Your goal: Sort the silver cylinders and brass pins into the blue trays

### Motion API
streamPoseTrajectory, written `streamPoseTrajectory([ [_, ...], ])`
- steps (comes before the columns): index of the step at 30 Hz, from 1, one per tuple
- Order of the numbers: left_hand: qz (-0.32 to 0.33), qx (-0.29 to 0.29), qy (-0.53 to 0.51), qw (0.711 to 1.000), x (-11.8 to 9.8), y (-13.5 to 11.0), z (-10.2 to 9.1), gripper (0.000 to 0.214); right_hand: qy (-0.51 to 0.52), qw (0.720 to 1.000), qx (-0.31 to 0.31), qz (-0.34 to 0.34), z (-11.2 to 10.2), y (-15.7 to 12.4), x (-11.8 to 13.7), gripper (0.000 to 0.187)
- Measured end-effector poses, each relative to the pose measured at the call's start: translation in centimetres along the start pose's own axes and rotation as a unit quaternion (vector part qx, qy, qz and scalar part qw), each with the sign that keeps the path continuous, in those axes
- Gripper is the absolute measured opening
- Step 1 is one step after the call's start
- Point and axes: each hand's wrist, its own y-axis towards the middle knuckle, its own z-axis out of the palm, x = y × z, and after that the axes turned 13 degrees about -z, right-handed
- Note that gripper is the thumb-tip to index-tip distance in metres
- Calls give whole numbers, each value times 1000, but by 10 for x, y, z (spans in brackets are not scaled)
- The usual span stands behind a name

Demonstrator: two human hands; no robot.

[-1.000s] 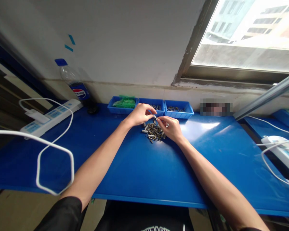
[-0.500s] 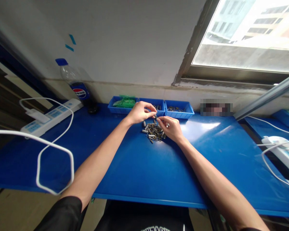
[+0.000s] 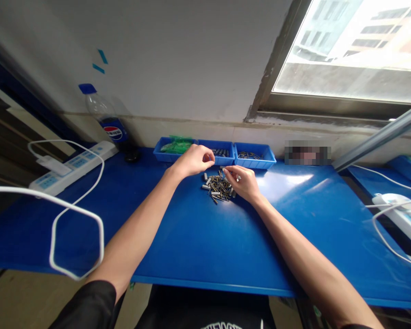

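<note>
A heap of small metal parts [image 3: 218, 188] lies on the blue table [image 3: 205, 242]. My left hand [image 3: 194, 160] hovers just left of and behind the heap, near the middle blue tray [image 3: 222, 153], with its fingers curled and pinched together; what they hold is too small to see. My right hand [image 3: 243, 181] rests at the heap's right edge, fingers pinched on a small metal piece [image 3: 225, 169].
Three blue trays stand along the wall: the left tray [image 3: 173, 149] holds green bits, the right tray [image 3: 255, 156] metal pins. A Pepsi bottle [image 3: 106, 119], a white power strip [image 3: 71, 167] and a looping white cable [image 3: 65, 214] are at left. More cables and a device [image 3: 399, 214] at right.
My left hand has drawn away from my right hand, going left and back toward the trays. My right hand stays at the heap.
</note>
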Motion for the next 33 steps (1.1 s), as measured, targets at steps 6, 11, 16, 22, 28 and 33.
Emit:
streamPoseTrajectory([
  [6,-51,110,120,985,6,-6,-5,16,-1,1000,-1,0,1,-1,0,29],
  [11,-64,135,127,981,13,-3,5,23,0,1000,0,-1,1,0,0,29],
  [16,-58,86,112,988,21,0,14,19,1,1000,1,3,1,-1,-1,30],
  [22,-63,99,161,980,23,2,13,11,3,1000,0,3,1,-1,-1,29],
  [28,-133,142,201,960,10,-2,7,9,-1,1000,6,2,1,-1,-1,30],
  [33,-110,149,187,965,3,-5,-1,6,-1,1000,2,1,0,0,0,29],
])
